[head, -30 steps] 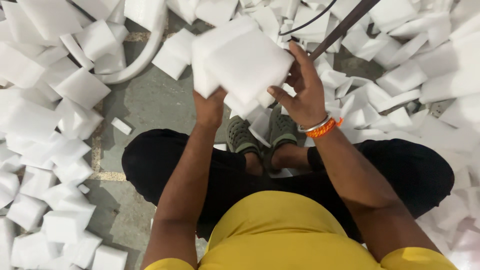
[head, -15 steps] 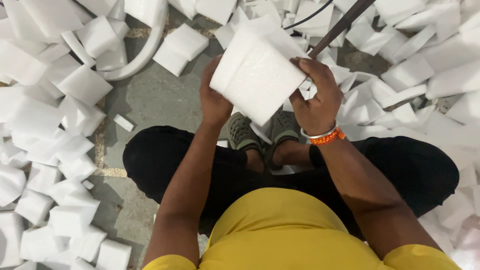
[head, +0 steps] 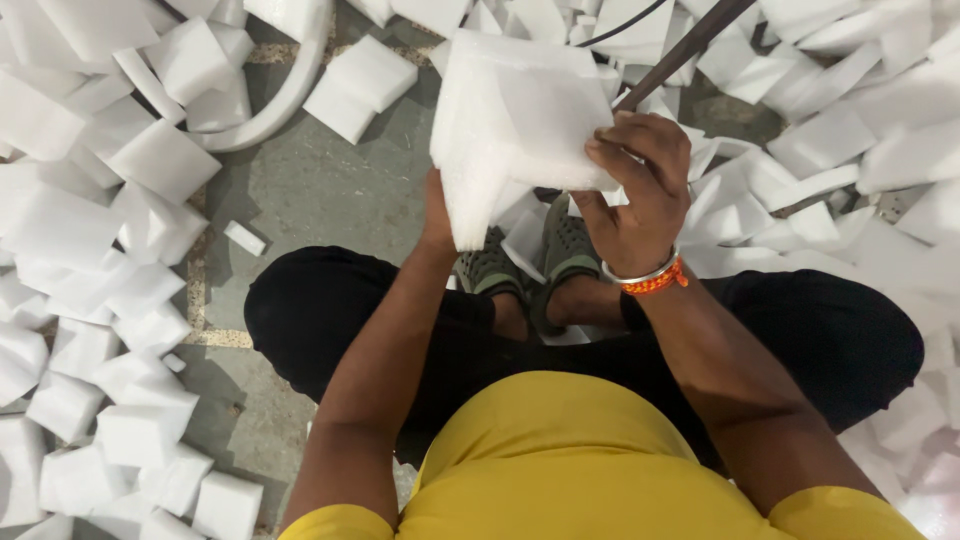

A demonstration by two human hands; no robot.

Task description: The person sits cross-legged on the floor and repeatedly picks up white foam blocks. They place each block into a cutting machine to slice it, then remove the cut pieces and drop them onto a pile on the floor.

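Hands, 2: right hand [head: 640, 190] and left hand [head: 437, 215] grasp 1 white foam block [head: 515, 115].

White foam block [head: 520, 120], bulky, squared faces, tilted; gripped on its right edge, supported from beneath on the left, raised above the lap.

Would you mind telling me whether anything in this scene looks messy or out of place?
White foam pieces lie scattered in loose heaps on the concrete floor. Both hands, left hand and right hand, hold one foam block.

The foam block [head: 520, 120] hides most of the left hand [head: 437, 215].
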